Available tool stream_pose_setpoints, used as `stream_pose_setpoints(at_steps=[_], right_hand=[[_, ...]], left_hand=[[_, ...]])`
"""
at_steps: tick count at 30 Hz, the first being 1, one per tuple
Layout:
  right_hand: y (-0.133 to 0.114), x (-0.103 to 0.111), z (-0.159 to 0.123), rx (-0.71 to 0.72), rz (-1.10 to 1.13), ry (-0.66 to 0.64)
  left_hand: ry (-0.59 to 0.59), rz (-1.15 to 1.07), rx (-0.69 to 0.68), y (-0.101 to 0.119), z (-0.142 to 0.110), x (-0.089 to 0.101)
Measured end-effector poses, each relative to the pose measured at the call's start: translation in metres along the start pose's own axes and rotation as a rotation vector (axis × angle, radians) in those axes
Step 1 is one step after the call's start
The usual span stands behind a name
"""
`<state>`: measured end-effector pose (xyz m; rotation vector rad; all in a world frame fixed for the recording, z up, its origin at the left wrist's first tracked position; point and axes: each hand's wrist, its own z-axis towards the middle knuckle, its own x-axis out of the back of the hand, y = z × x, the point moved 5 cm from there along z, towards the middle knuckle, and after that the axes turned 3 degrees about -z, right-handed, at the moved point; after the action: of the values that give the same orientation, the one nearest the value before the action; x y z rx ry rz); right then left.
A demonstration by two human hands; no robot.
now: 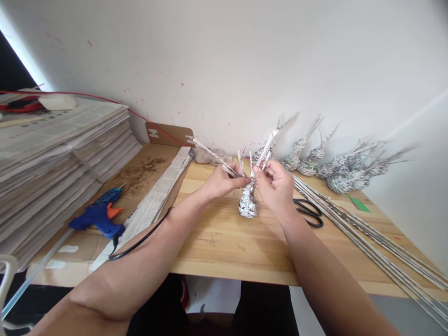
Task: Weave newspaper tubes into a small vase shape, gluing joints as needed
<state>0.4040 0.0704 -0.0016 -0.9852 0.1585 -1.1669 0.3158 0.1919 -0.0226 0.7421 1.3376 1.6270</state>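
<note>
A small vase-shaped piece woven from rolled newspaper (248, 205) stands on the wooden table in front of me, with several paper ends sticking up from its narrow neck. On its left side, my left hand (226, 181) pinches the neck and a long paper tube (212, 153) that slants up to the left. From the right, my right hand (276, 183) closes thumb and fingers on paper tubes (268, 147) rising from the neck. The fingers partly hide the top of the weave.
A blue glue gun (100, 214) lies on cardboard at the left, beside stacked newspapers (70, 149) and paper strips (154, 200). Black-handled scissors (310, 212) and long paper tubes (364, 238) lie right. More woven pieces (346, 175) stand along the wall.
</note>
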Motion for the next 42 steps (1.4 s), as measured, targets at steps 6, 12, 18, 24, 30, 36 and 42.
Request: stream_pose_setpoints(at_steps=[6,12,18,24,30,36,42], right_hand=[[-0.007,-0.001,-0.001,0.04,-0.023,-0.005],[-0.008,-0.004,-0.003,0.05,-0.028,-0.015],[0.001,-0.01,-0.004,-0.013,0.06,-0.056],[-0.002,-0.013,-0.003,-0.018,0.183,-0.084],[-0.007,0.002,0.004,-0.062,0.234,-0.07],[0.0,0.01,0.01,-0.068,0.134,-0.113],[0.008,-0.001,0.009,-0.045,0.143,-0.2]], left_hand=[[0.02,0.003,-0.004,-0.006,0.001,0.001],[0.019,0.015,-0.005,-0.009,0.002,0.001],[-0.032,0.003,-0.026,-0.007,0.001,-0.001],[-0.017,-0.06,-0.033,-0.006,0.002,-0.001],[-0.046,-0.02,-0.027,-0.007,0.002,0.002],[-0.048,0.019,-0.047,-0.007,0.003,0.005],[-0.006,0.013,-0.038,-0.009,0.005,0.01]])
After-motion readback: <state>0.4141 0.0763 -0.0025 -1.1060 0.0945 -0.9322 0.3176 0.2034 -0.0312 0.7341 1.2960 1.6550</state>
